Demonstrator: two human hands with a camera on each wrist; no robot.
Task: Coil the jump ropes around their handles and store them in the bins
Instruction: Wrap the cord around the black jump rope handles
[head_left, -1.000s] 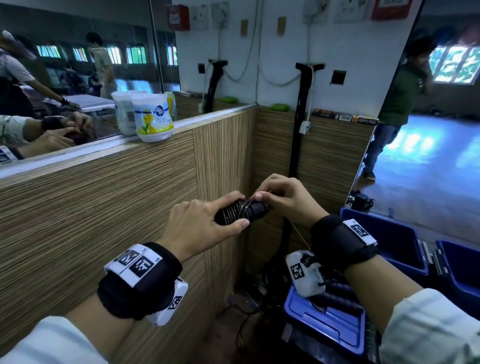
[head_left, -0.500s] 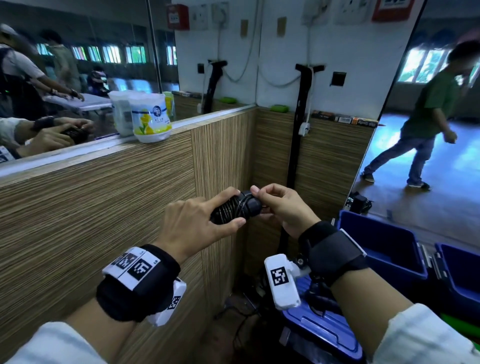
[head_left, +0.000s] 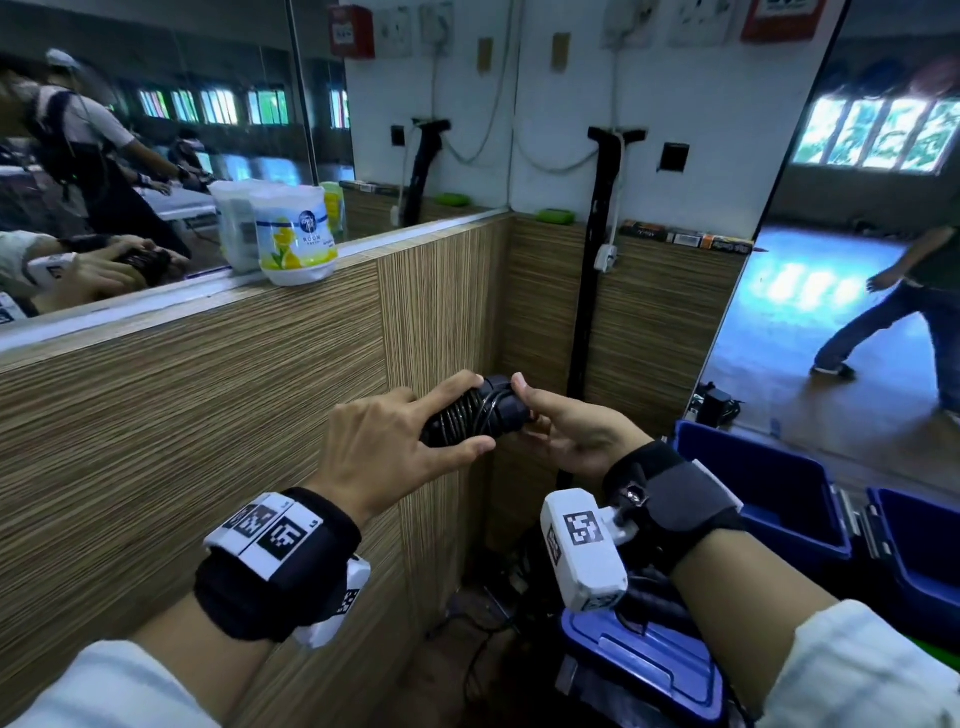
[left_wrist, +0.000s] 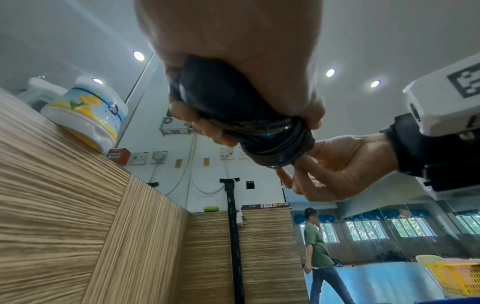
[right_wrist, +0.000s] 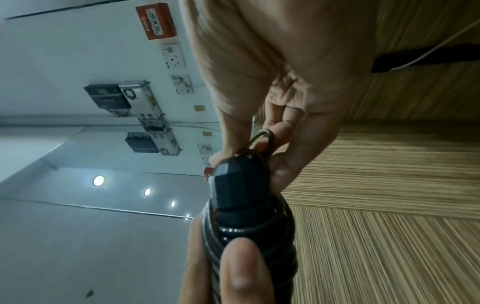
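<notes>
A black jump rope bundle (head_left: 475, 415), its handles wound with dark cord, is held at chest height in front of the wood-panelled corner. My left hand (head_left: 395, 447) grips the bundle's near end, thumb beneath and fingers over the top. My right hand (head_left: 561, 431) pinches a small loop of the cord (right_wrist: 263, 139) at the far end cap (right_wrist: 239, 185). From the left wrist the coils (left_wrist: 272, 144) show below my left hand (left_wrist: 233, 82), with my right hand (left_wrist: 337, 166) just beyond. Blue bins (head_left: 769, 483) stand low on the right.
A wood-panelled wall (head_left: 208, 415) with a ledge runs along the left, carrying a white tub (head_left: 296, 234). A black post (head_left: 592, 270) stands in the corner. A blue lid (head_left: 644, 660) lies below my right wrist. A person (head_left: 904, 306) walks on the floor at far right.
My right hand turned palm-up under the bundle's end and now pinches the cord there. The bundle sank a little. The person in the background walked to the right.
</notes>
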